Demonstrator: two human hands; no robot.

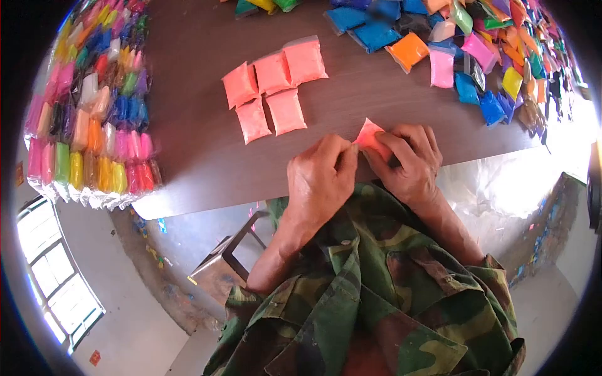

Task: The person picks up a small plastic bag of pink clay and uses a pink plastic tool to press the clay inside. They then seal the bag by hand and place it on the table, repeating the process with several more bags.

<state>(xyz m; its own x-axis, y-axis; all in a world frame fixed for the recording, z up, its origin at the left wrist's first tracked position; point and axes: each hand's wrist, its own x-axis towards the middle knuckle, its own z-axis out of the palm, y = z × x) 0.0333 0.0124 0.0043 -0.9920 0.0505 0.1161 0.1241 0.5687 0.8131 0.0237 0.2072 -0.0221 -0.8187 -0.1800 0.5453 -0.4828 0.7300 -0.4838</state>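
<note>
Near the table's front edge, both hands are closed on one small coral-pink plastic packet. My left hand pinches its left corner between thumb and forefinger. My right hand grips the packet's right side, its fingers curled over and hiding part of it. Beyond my left hand lie several matching coral-pink packets on the table: a top row with a left packet, a middle packet and a right packet, and below them two more, a left one and a right one.
Stacked rows of colourful packets line the table's left side. A loose heap of mixed packets spreads over the back right, with an orange packet at its near edge. A stool stands below the brown table.
</note>
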